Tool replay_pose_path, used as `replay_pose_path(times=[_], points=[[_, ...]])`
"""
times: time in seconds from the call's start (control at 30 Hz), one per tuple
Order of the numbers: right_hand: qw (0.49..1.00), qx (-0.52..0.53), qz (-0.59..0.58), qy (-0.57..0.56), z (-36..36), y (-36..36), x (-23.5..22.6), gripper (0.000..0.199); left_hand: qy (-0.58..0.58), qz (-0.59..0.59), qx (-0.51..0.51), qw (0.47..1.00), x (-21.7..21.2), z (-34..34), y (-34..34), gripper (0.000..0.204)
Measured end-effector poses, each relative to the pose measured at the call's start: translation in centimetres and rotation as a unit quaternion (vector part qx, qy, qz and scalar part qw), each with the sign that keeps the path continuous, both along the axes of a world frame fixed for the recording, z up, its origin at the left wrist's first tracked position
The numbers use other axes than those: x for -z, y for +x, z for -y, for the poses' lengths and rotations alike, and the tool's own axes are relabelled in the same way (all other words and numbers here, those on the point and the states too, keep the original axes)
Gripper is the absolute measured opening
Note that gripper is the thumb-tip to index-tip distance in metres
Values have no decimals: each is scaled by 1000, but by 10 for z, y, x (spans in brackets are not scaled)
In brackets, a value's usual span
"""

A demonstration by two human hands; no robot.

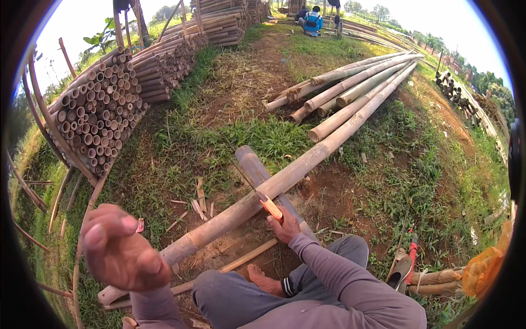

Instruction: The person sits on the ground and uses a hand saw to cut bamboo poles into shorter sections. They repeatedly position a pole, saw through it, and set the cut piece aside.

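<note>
My right hand (pixel 285 223) is wrapped round the orange handle of a handsaw (pixel 271 208). Its thin blade points away to the upper left, across a long bamboo pole (pixel 219 223); whether the teeth touch the pole I cannot tell. That pole slants from the lower left to the far right and lies over a shorter, thicker bamboo piece (pixel 253 165) just beyond the blade. At the left, my left hand (pixel 123 249) is raised near the camera, apart from the pole, its fingers loosely curled and nothing visible in it.
Several more bamboo poles (pixel 350 90) lie ahead on the right. A tall stack of cut bamboo (pixel 93 112) stands at the left. A thinner pole (pixel 249 256) passes by my bare foot. Bamboo scraps (pixel 201 194) litter the ground. A person in blue (pixel 313 23) sits far off.
</note>
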State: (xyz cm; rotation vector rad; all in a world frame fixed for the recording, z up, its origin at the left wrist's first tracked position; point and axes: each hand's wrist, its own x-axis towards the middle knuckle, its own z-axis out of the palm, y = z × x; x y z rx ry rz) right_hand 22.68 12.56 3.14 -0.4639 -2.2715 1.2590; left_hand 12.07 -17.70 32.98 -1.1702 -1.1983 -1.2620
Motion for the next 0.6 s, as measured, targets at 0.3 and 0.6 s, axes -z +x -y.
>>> replay_pose_path(times=[0.3, 0.6], points=[[993, 72, 94, 23, 12, -53, -67, 38, -641, 377, -283, 605, 336, 20, -90, 117], [996, 71, 34, 30, 34, 85, -47, 27, -677, 407, -313, 527, 359, 14, -112, 91]])
